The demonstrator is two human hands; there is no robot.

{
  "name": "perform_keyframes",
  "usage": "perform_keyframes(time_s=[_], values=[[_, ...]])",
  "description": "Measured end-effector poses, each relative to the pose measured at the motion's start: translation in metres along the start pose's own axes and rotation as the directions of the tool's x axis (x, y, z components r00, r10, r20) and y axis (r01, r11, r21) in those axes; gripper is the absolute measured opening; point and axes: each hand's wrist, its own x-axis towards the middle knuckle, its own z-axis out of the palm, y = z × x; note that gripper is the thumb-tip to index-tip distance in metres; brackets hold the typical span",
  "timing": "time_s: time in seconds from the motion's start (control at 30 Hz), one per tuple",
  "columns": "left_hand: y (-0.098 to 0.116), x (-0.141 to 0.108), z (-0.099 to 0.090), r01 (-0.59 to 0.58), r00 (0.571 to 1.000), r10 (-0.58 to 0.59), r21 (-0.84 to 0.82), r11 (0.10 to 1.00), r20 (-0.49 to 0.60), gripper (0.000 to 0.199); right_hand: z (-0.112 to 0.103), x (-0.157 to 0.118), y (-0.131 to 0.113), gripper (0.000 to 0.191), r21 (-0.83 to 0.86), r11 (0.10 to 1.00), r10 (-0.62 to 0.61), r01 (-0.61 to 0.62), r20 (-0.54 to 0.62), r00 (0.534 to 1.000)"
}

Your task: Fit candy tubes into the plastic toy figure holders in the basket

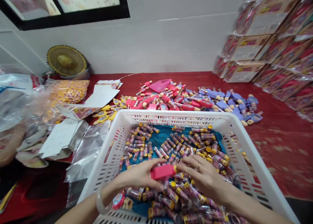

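Over a white plastic basket (181,114), my left hand (140,173) grips a red-pink plastic piece (163,172), thumb on the near side and fingers on the far side. A yellow cap (175,168) shows at its right end, where the fingertips of my right hand (205,175) close on it. Whatever joins to that cap inside the piece is hidden. Beneath both hands lie many small clear tubes (171,194) with yellow caps and printed labels, on a blue sheet (160,135). A round red-and-cream piece (119,200) rests near my left wrist.
Piles of red-pink pieces (176,98), purple pieces (234,102) and yellow pieces (105,115) lie behind the basket on a red table (281,149). Wrapped boxes (246,48) are stacked at right. Folded cartons (61,137) and a plastic bag (66,92) sit left, beside another person's arm (11,146).
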Motion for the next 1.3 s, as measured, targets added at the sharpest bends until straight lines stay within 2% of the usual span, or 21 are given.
perform_keyframes(time_s=[0.07, 0.1, 0.17, 0.23, 0.27, 0.3, 0.33, 0.4, 0.47, 0.53, 0.57, 0.63, 0.7, 0.8, 0.87, 0.97, 1.0, 1.07, 1.13, 1.2, 1.3], values=[[0.0, -0.001, 0.001, -0.042, 0.999, 0.042, 0.016, 0.999, 0.029, 0.056, -0.001, 0.0, -0.002, 0.039, -0.021, 0.999, -0.04, 0.04, -0.016, 0.999], [-0.001, 0.0, 0.003, -0.077, 0.997, 0.079, 0.092, 0.993, -0.017, 0.049, -0.003, 0.001, -0.004, 0.037, 0.034, 0.999, 0.012, -0.013, 0.015, 1.0], [-0.003, 0.004, 0.008, -0.118, 0.972, 0.178, 0.341, 0.933, -0.152, 0.047, -0.008, 0.004, -0.006, 0.034, 0.187, 0.952, 0.219, -0.244, 0.143, 0.965], [-0.004, 0.008, 0.012, -0.114, 0.932, 0.288, 0.58, 0.807, -0.218, 0.05, -0.009, 0.008, -0.006, 0.033, 0.29, 0.805, 0.417, -0.518, 0.346, 0.841], [-0.004, 0.011, 0.012, -0.106, 0.922, 0.323, 0.66, 0.744, -0.216, 0.051, -0.009, 0.011, -0.005, 0.039, 0.312, 0.728, 0.464, -0.61, 0.431, 0.774], [-0.003, 0.012, 0.011, -0.101, 0.921, 0.335, 0.708, 0.699, -0.2, 0.053, -0.008, 0.013, -0.003, 0.044, 0.337, 0.672, 0.478, -0.659, 0.482, 0.734], [-0.001, 0.014, 0.009, -0.095, 0.928, 0.324, 0.727, 0.68, -0.182, 0.056, -0.006, 0.016, 0.0, 0.046, 0.365, 0.642, 0.466, -0.674, 0.513, 0.721], [0.002, 0.016, 0.004, -0.06, 0.961, 0.227, 0.681, 0.73, -0.158, 0.061, -0.002, 0.018, 0.005, 0.041, 0.394, 0.655, 0.415, -0.645, 0.526, 0.743], [0.004, 0.017, -0.001, -0.01, 0.989, 0.087, 0.535, 0.845, -0.119, 0.057, 0.003, 0.016, 0.009, 0.03, 0.304, 0.767, 0.376, -0.565, 0.501, 0.78], [0.003, 0.02, -0.004, 0.037, 0.998, -0.017, 0.365, 0.93, -0.056, 0.046, 0.011, 0.011, 0.012, 0.027, 0.026, 0.898, 0.38, -0.44, 0.462, 0.802], [0.002, 0.023, -0.005, 0.055, 0.998, -0.048, 0.308, 0.95, -0.03, 0.041, 0.015, 0.009, 0.013, 0.025, -0.15, 0.919, 0.393, -0.365, 0.431, 0.812], [-0.001, 0.035, -0.006, 0.07, 0.997, -0.073, 0.272, 0.96, 0.001, 0.034, 0.024, 0.01, 0.019, 0.021, -0.432, 0.87, 0.412, -0.24, 0.368, 0.833], [-0.005, 0.053, -0.01, 0.065, 0.998, -0.069, 0.299, 0.952, 0.002, 0.029, 0.029, 0.021, 0.028, 0.023, -0.558, 0.81, 0.406, -0.178, 0.315, 0.858], [-0.008, 0.086, -0.026, 0.052, 0.998, -0.039, 0.367, 0.929, -0.043, 0.026, 0.022, 0.055, 0.053, 0.018, -0.589, 0.783, 0.414, -0.201, 0.251, 0.875], [-0.007, 0.105, -0.043, 0.059, 0.989, 0.008, 0.438, 0.897, -0.15, 0.028, 0.011, 0.081, 0.071, 0.015, -0.58, 0.782, 0.437, -0.228, 0.251, 0.864], [-0.003, 0.123, -0.074, 0.081, 0.942, 0.12, 0.556, 0.827, -0.315, 0.04, -0.007, 0.114, 0.089, 0.059, -0.536, 0.809, 0.424, -0.242, 0.246, 0.871], [-0.001, 0.126, -0.085, 0.087, 0.925, 0.153, 0.587, 0.805, -0.347, 0.042, -0.012, 0.123, 0.092, 0.064, -0.521, 0.817, 0.413, -0.247, 0.231, 0.881], [0.005, 0.132, -0.105, 0.111, 0.889, 0.207, 0.631, 0.768, -0.409, 0.045, -0.018, 0.138, 0.092, 0.055, -0.503, 0.819, 0.392, -0.275, 0.143, 0.909], [0.012, 0.14, -0.123, 0.159, 0.843, 0.242, 0.653, 0.74, -0.48, 0.049, -0.024, 0.153, 0.091, 0.045, -0.492, 0.813, 0.361, -0.313, 0.004, 0.932], [0.019, 0.152, -0.137, 0.219, 0.798, 0.253, 0.654, 0.724, -0.548, 0.049, -0.029, 0.168, 0.091, 0.054, -0.463, 0.822, 0.311, -0.331, -0.122, 0.943], [0.028, 0.17, -0.149, 0.284, 0.746, 0.257, 0.642, 0.712, -0.615, 0.039, -0.035, 0.19, 0.098, 0.052, -0.374, 0.874, 0.237, -0.31, -0.228, 0.944]])
